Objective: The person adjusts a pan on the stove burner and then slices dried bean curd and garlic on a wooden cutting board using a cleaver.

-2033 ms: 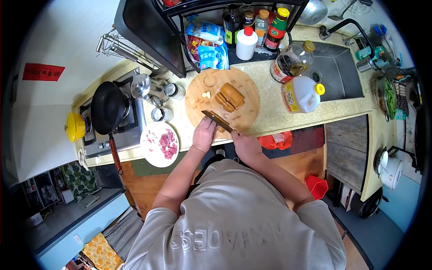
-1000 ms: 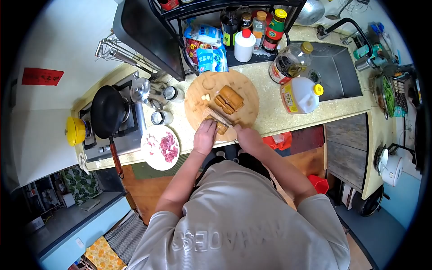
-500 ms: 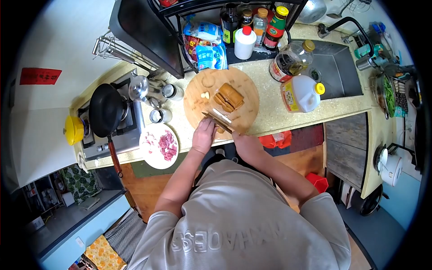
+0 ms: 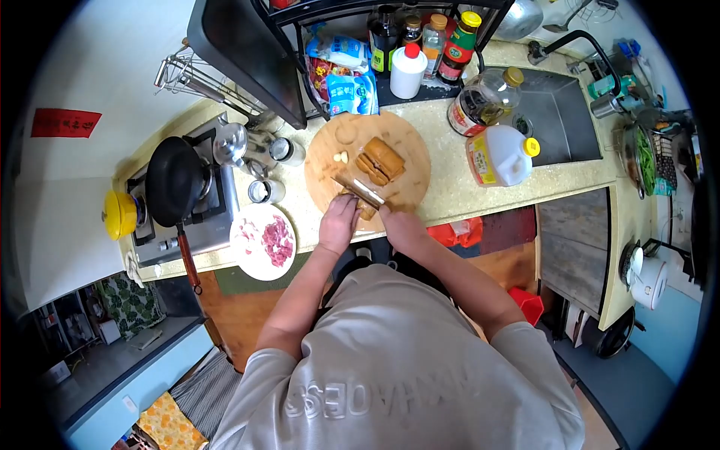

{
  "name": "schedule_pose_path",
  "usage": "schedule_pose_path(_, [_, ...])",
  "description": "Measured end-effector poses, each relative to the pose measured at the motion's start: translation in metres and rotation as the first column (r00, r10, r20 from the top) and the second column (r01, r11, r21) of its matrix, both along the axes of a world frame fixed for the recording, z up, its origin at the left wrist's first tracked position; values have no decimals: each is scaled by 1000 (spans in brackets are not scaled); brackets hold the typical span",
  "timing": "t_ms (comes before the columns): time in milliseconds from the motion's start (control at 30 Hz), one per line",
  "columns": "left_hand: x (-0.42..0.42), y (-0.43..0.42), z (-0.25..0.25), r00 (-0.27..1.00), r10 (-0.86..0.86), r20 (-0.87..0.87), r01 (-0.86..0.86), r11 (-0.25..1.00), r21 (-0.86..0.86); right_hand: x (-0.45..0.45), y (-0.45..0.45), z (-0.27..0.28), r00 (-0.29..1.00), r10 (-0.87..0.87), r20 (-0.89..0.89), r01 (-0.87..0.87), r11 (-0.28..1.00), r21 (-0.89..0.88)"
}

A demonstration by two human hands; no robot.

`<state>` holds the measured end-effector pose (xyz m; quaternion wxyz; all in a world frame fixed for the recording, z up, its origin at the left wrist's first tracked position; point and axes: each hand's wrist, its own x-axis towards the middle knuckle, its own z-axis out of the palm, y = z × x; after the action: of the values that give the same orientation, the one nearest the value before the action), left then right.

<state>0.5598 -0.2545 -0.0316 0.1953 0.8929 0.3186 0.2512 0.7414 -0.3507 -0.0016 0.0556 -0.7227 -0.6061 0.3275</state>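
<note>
My right hand (image 4: 403,229) is closed round the handle of a kitchen knife (image 4: 358,190), whose broad blade lies tilted across the near part of the round wooden cutting board (image 4: 327,161). Fingers of my left hand (image 4: 340,222) press on a brown piece of what looks like dried tofu (image 4: 366,212), right beside the blade. Farther back on the board rest more brown blocks (image 4: 385,157), some of them split apart. Two pale garlic cloves (image 4: 341,157) lie to their left.
A white plate of sliced raw meat (image 4: 259,266) stands left of the board. A black wok (image 4: 176,180) sits on the stove, its handle pointing toward me. On the right are a white jug (image 4: 501,156), a large oil bottle (image 4: 484,105) and the sink (image 4: 566,112).
The knife blade has tilted over, so more of its flat face shows. My right hand has shifted slightly, while my left hand stays on the brown piece.
</note>
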Motion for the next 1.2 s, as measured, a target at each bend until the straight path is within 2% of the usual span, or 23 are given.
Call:
schedule_pose_path(167, [1, 0, 6, 1000, -2, 9, 2, 1000, 24, 15, -7, -4, 1000, -20, 12, 19, 997, 75])
schedule_pose_path(300, [0, -2, 2, 1000, 7, 23, -7, 1000, 5, 10, -10, 30, 999, 13, 42, -19, 987, 159])
schedule_pose_path(433, [-1, 1, -1, 1000, 1, 11, -1, 1000, 4, 0, -16, 34, 995, 39, 90, -60, 967, 248])
schedule_pose_path(833, [-3, 3, -3, 999, -3, 39, 4, 1000, -24, -4, -9, 32, 995, 75, 63, -81, 992, 96])
schedule_pose_path(933, [-3, 1, -3, 999, 12, 37, -10, 999, -43, -10, 3, 20, 1000, -15, -19, 16, 999, 50])
schedule_pose_path(1033, [-3, 1, -1, 1000, 5, 31, -4, 1000, -28, -10, 5, 11, 999, 41, 29, -41, 999, -4])
schedule_pose_path(1200, [-1, 1, 4, 998, 7, 58, -7, 1000, -7, 11, 1, -2, 1000, 9, 12, -10, 996, 87])
